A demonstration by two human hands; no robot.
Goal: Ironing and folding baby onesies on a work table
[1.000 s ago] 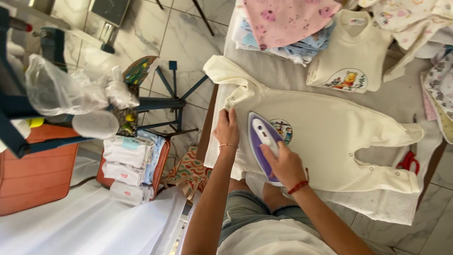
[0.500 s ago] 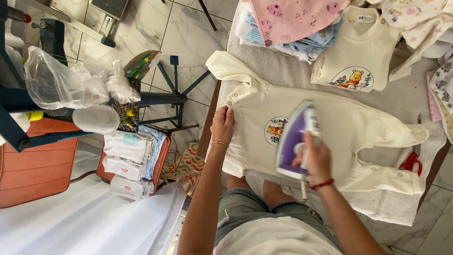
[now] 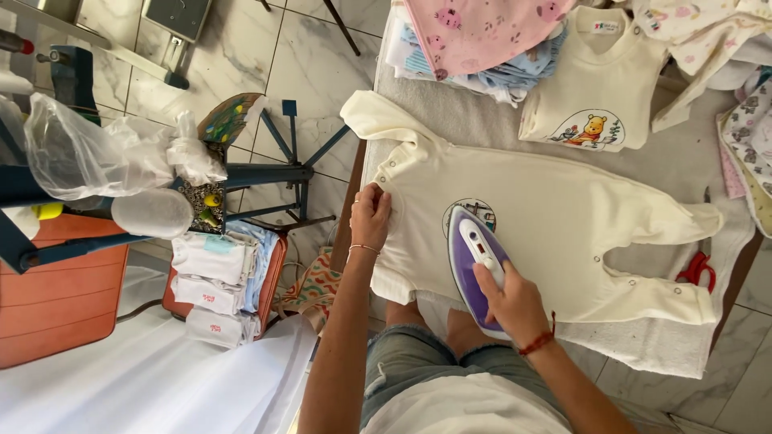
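A cream baby romper (image 3: 555, 225) lies spread flat on the grey padded ironing table (image 3: 482, 124), with a round picture on its chest. My right hand (image 3: 511, 301) grips the handle of a purple and white iron (image 3: 476, 261), which rests flat on the romper just below the picture. My left hand (image 3: 370, 215) presses down on the romper's near side edge, close to the table's left edge. A red string is tied round my right wrist.
Folded baby clothes (image 3: 482, 40) are piled at the table's far end, beside a cream top with a bear picture (image 3: 591, 88). Red scissors (image 3: 696, 269) lie at the right. On the floor stand a stack of white folded garments (image 3: 213, 293), a blue metal stand (image 3: 265, 173) and plastic bags (image 3: 80, 153).
The iron was tipped up and further right half a second ago; it now lies flat on the romper, back towards the left near the chest picture. My left hand has stayed put.
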